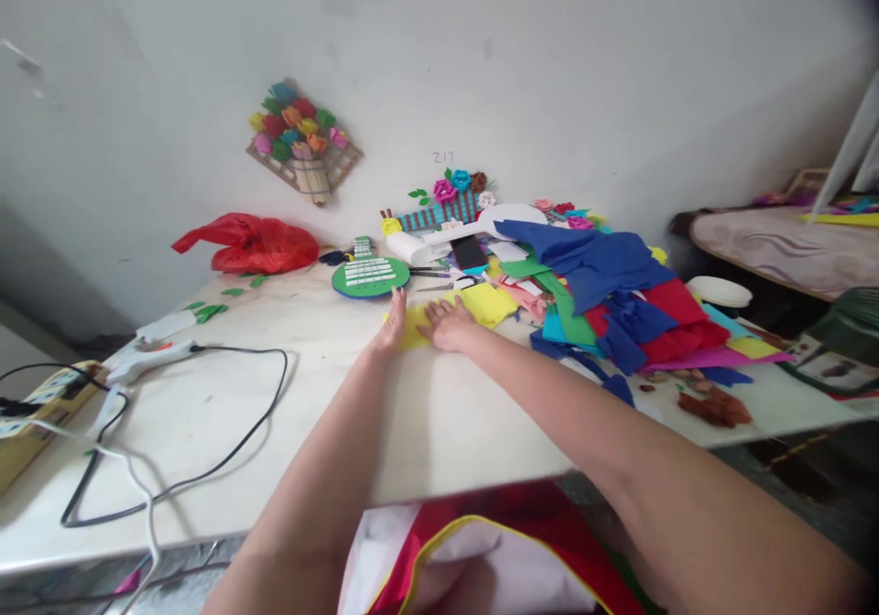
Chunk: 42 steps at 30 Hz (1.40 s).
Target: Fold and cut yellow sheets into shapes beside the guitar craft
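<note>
A yellow sheet (pixel 493 304), of paper or thin cloth, lies on the white table under my hands. My right hand (pixel 450 324) rests flat on its middle with the fingers spread. At the sheet's left end, my left hand (pixel 393 324) stands on its edge with the fingers stretched out, touching the sheet or the table beside it. Just beyond the hands is a green guitar-shaped craft piece (pixel 371 276) with white strips. Scissors (pixel 463 283) and dark pen-like tools lie behind the sheet.
A heap of coloured sheets (pixel 591 267) covers the table's right side. A phone (pixel 469 253) lies at the back near a red plastic bag (pixel 257 242). On the left are a white glue gun (pixel 155 356), its looping black cord (pixel 275 404) and a yellow power strip (pixel 51 414).
</note>
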Tool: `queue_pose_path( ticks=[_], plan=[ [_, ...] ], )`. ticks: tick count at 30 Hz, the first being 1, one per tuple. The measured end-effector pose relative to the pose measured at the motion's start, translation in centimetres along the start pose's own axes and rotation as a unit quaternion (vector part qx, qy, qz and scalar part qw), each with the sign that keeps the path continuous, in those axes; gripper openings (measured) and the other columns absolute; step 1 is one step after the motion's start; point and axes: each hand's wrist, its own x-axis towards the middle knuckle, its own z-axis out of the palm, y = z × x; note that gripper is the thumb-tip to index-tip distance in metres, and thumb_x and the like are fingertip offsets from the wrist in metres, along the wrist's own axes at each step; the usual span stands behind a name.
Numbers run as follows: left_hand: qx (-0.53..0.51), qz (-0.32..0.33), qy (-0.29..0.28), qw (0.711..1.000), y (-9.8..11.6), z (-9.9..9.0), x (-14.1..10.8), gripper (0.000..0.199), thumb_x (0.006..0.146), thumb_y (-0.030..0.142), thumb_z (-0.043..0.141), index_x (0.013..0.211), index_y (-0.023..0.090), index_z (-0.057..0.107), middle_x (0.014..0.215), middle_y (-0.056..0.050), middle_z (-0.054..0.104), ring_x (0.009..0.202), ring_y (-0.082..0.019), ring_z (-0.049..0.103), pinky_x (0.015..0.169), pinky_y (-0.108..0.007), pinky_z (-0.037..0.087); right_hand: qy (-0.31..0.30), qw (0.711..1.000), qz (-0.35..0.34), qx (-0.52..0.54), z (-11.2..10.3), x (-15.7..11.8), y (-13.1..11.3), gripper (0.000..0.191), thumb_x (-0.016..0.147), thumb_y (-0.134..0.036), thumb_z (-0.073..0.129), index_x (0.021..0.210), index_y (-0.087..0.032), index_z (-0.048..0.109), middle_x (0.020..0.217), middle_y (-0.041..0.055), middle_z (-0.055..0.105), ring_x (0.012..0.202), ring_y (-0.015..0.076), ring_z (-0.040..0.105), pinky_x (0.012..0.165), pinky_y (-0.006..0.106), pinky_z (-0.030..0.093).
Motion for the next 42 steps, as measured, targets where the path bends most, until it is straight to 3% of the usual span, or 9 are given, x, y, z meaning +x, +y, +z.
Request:
queue_pose_path(
  ticks=[4,7,12,16,25,31,37,39,42],
  plan=[
    [-0.043,-0.015,0.035,0.998,-0.3,-0.1,0.0,0.056,0.087,0.022,0.010,0.134,0.018,0.039,0.135,-0.005,0.043,0.134,-0.010,0.013,0.109,-0.036,0.000,0.062,0.998,0.015,0.024,-1.5,0.5,1.2,0.061,0.089,-0.044,0.015,0.140,-0.009,0.025,0.148,0.0082,0.016,0.136,0.0225,0.012,0.108,0.047,0.001],
    [-0.050,-0.029,0.053,0.997,-0.5,0.2,0.2,0.054,0.086,0.021,0.012,0.132,0.022,0.042,0.133,-0.003,0.045,0.134,-0.010,0.013,0.108,-0.037,0.000,0.088,0.996,-0.002,0.020,-2.0,0.9,0.0,0.060,0.089,-0.040,0.020,0.139,-0.008,0.025,0.148,0.0088,0.017,0.136,0.0215,0.011,0.109,0.044,0.000],
    [0.034,0.048,0.064,0.996,-1.6,0.4,0.1,0.059,0.082,0.011,0.012,0.134,0.020,0.038,0.136,-0.005,0.042,0.134,-0.012,0.012,0.108,-0.041,-0.002,0.065,0.995,-0.065,0.046,0.2,1.4,-3.6,0.057,0.090,-0.036,0.016,0.139,-0.009,0.025,0.147,0.0099,0.021,0.135,0.0220,0.015,0.108,0.044,0.008],
    [0.058,0.071,0.068,0.993,-1.8,0.2,-0.3,0.059,0.081,0.009,0.014,0.136,0.019,0.035,0.136,-0.006,0.041,0.134,-0.012,0.014,0.109,-0.040,0.002,0.057,0.994,-0.058,0.072,1.9,1.6,-4.1,0.061,0.089,-0.044,0.014,0.141,-0.012,0.022,0.148,0.0079,0.018,0.135,0.0250,0.013,0.106,0.047,0.012],
    [-0.052,-0.017,0.098,0.994,0.3,0.1,-0.4,0.050,0.082,0.014,0.028,0.129,0.020,0.043,0.131,-0.007,0.047,0.134,-0.012,0.017,0.109,-0.043,0.005,0.072,0.994,-0.039,0.071,1.9,1.4,-3.6,0.065,0.087,-0.051,0.017,0.139,-0.013,0.027,0.147,0.0099,0.019,0.135,0.0277,0.012,0.106,0.045,0.010],
    [-0.261,-0.134,0.181,0.939,1.0,-0.2,-0.3,0.049,0.089,0.039,0.026,0.135,0.027,0.033,0.132,-0.006,0.046,0.130,-0.018,0.029,0.105,-0.042,0.026,0.079,0.994,-0.038,0.070,2.2,1.4,-3.6,0.067,0.086,-0.053,0.020,0.138,-0.012,0.028,0.147,0.0109,0.019,0.134,0.0291,0.013,0.106,0.045,0.009],
    [-0.342,-0.194,0.299,0.870,2.2,-1.6,-0.1,0.068,0.089,0.052,0.009,0.132,0.005,0.033,0.125,-0.021,0.050,0.105,-0.022,0.056,0.089,-0.034,0.044,0.082,0.993,-0.032,0.073,1.7,0.8,-3.8,0.065,0.086,-0.052,0.022,0.138,-0.013,0.029,0.147,0.0109,0.020,0.134,0.0278,0.014,0.106,0.044,0.010],
    [-0.338,-0.173,0.277,0.883,2.6,-1.2,-0.2,0.070,0.088,0.055,0.009,0.129,0.007,0.037,0.122,-0.020,0.053,0.104,-0.021,0.057,0.087,-0.033,0.045,0.071,0.995,-0.032,0.062,1.6,0.9,-3.9,0.067,0.086,-0.051,0.020,0.139,-0.011,0.027,0.147,0.0115,0.019,0.134,0.0285,0.013,0.106,0.044,0.011],
    [-0.284,-0.126,0.161,0.937,2.8,0.2,-0.3,0.072,0.085,0.060,0.011,0.130,0.012,0.041,0.130,-0.013,0.048,0.120,-0.021,0.045,0.094,-0.033,0.040,0.050,0.997,-0.037,0.039,1.7,1.3,-3.8,0.066,0.086,-0.047,0.022,0.140,-0.009,0.023,0.148,0.0108,0.017,0.135,0.0288,0.011,0.106,0.045,0.011]
  ],
)
